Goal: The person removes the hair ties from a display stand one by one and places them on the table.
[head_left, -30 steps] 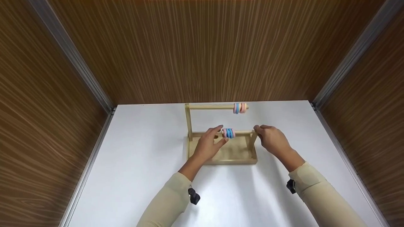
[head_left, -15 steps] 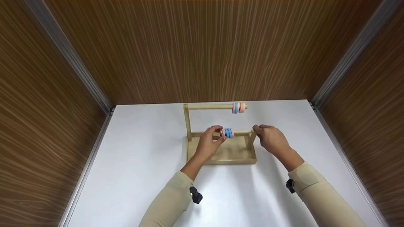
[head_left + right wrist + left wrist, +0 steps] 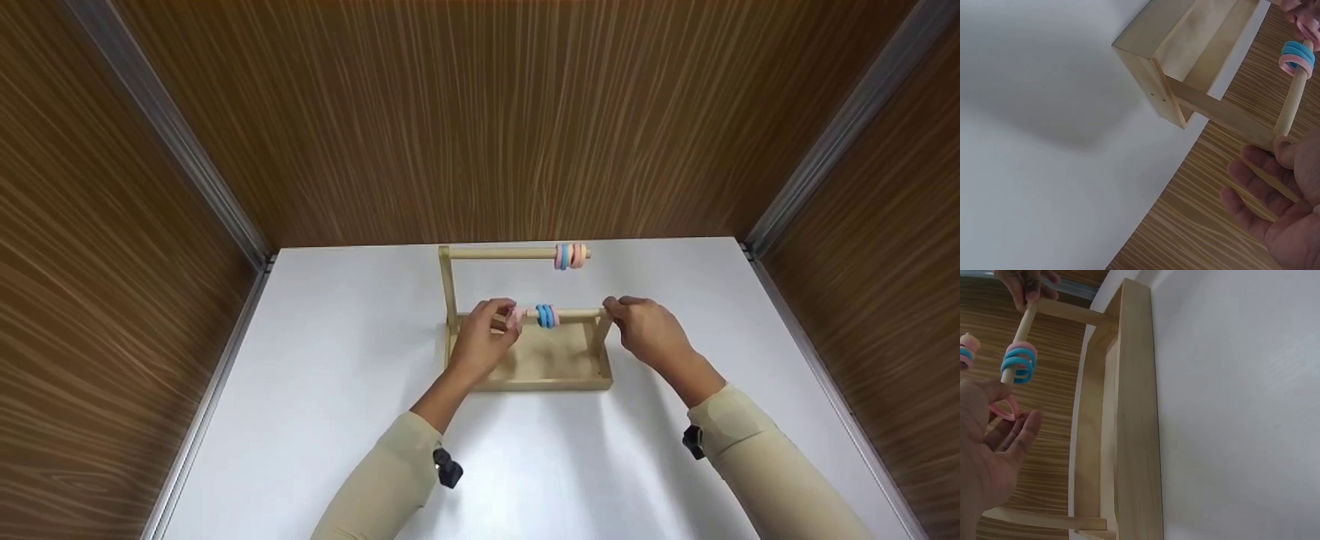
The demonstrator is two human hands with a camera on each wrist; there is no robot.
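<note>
head: high, looking down | wrists: close, share wooden rack (image 3: pixel 525 360)

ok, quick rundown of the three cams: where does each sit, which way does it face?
Head: above, facing forward and down at the wooden rack on the white table; both sleeved forearms show.
Left wrist: beside the left hand, looking along the rack's base; palm and fingers show.
Right wrist: beside the right hand, facing the rack's end post; fingers show.
Shared: both wrist views catch the lower rod with its blue rings.

Bare white table (image 3: pixel 337 375) lay open left, right and near. The wooden rack (image 3: pixel 525 375) stood mid-table; its upper rod (image 3: pixel 499 254) barred the far side.
</note>
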